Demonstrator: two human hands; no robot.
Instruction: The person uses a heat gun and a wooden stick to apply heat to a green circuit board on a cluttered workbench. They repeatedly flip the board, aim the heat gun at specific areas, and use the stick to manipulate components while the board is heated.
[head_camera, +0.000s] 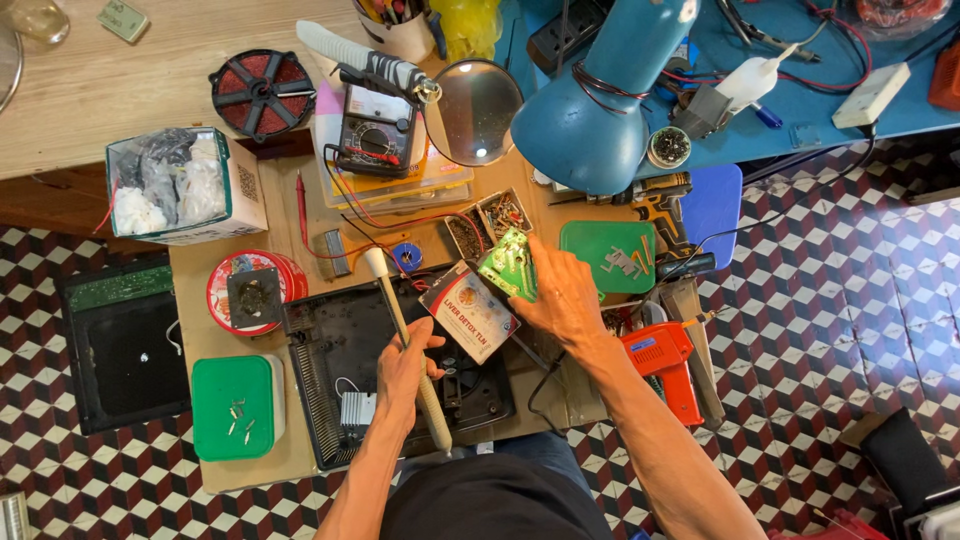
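Black plastic appliance casing (345, 345) lies open on the crowded wooden table (200, 300), and everything else sits around it. Above its upper right corner the right hand (565, 295) tilts a small green circuit board (508, 263), fingers pinching its edge; a loose grip could drop it among the parts. Over the casing the left hand (405, 370) is wrapped around a cream-handled brush (405, 335), whose long handle might snag the red meter leads (345, 235) above.

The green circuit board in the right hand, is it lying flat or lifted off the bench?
Lifted: the right hand holds the green circuit board tilted above the bench.
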